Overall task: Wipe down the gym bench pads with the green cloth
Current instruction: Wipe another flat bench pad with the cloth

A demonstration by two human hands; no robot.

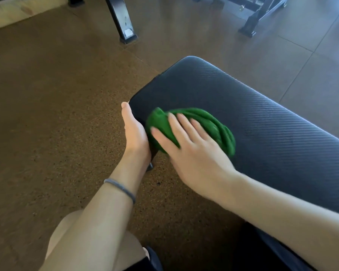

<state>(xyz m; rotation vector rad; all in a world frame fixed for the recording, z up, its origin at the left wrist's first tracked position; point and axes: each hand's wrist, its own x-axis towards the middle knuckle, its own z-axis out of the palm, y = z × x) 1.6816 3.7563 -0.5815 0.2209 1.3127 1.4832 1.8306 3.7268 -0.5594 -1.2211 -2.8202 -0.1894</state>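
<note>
green cloth (192, 128) blurred, right hand (192, 151) covering it, left hand (134, 132) fingers hidden

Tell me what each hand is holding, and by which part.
Right hand presses flat on the bunched green cloth, fingers straight across its top. Left hand rests against the black textured bench pad at its side edge.
</note>
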